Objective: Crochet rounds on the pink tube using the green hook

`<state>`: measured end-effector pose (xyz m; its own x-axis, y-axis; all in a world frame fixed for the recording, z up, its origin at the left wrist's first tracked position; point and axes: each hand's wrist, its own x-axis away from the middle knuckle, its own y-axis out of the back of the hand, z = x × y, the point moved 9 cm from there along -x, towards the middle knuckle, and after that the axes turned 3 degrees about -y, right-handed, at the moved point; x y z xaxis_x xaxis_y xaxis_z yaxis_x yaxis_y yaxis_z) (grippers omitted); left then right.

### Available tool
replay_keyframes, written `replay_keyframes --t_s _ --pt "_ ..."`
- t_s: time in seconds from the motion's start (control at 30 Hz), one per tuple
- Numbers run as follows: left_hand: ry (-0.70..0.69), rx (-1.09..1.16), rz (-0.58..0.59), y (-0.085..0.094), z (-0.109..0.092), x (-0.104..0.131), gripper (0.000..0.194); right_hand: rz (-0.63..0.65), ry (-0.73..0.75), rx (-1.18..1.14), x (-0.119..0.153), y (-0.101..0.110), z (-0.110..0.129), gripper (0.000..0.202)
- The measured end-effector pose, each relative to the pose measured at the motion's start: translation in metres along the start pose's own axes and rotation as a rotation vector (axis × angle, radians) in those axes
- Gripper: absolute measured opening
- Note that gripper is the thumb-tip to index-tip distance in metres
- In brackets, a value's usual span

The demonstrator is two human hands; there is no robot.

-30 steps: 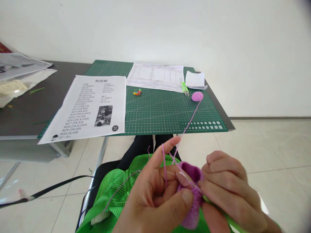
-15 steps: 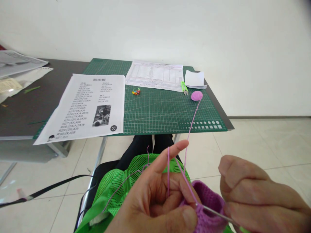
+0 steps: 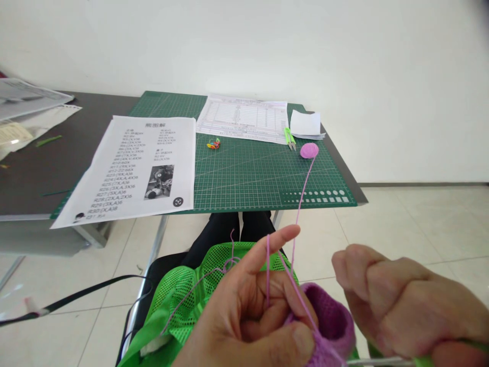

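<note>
My left hand point(image 3: 263, 316) pinches the edge of a purple crochet piece point(image 3: 336, 321), a hollow cup-like form with its opening facing up. Its index finger is stretched out, and pink yarn point(image 3: 268, 270) loops over it and runs down to the stitches. To the right, my right hand point(image 3: 408, 300) is closed around a crochet hook point(image 3: 378, 362) with a green handle; the metal shaft points left at the piece. The hook's tip is hard to make out by the stitches. From the left hand the yarn leads up to a pink yarn ball point(image 3: 309, 150) on the mat.
A green cutting mat point(image 3: 244, 178) covers much of the table. On it lie a printed pattern sheet point(image 3: 133, 163), a form point(image 3: 244, 117), colourful stitch markers point(image 3: 213, 144), green snips point(image 3: 290, 138) and white paper slips point(image 3: 305, 124). Green mesh fabric point(image 3: 179, 290) covers my lap.
My right hand has turned and shifted slightly left, and the hook has moved lower and to the right. The piece's opening shows more. My left hand has shifted only a little.
</note>
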<state>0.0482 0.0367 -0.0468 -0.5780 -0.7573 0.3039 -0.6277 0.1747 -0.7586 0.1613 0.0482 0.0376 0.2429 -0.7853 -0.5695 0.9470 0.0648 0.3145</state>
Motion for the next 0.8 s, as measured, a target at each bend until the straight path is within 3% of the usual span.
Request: replay_keyframes --t_s 0.1,0.2,0.27,0.37,0.5,0.67,0.8 --pt "-0.049 -0.031 -0.001 -0.003 -0.002 -0.003 0.066 -0.011 0.009 -0.076 -0.003 -0.003 0.005 0.041" --pt "-0.059 -0.010 -0.002 -0.005 -0.001 -0.002 0.067 0.046 0.060 0.223 -0.004 -0.016 0.013 0.030" --pt "-0.077 -0.018 -0.010 -0.003 -0.002 0.000 0.065 -0.028 0.123 0.397 -0.005 -0.017 0.020 0.026" --pt "-0.123 -0.105 -0.028 0.000 -0.004 0.001 0.063 -0.167 0.162 0.476 -0.006 -0.013 0.024 0.023" --pt "-0.223 -0.176 -0.052 0.002 -0.010 0.002 0.062 -0.073 0.124 0.426 -0.012 -0.020 0.016 0.025" --pt "-0.245 -0.062 -0.214 0.014 -0.012 -0.004 0.052 -0.235 0.046 0.175 -0.009 -0.009 0.002 0.039" --pt "-0.267 0.173 -0.251 0.017 -0.018 -0.008 0.027 -0.328 0.124 0.227 -0.001 -0.010 0.002 0.041"
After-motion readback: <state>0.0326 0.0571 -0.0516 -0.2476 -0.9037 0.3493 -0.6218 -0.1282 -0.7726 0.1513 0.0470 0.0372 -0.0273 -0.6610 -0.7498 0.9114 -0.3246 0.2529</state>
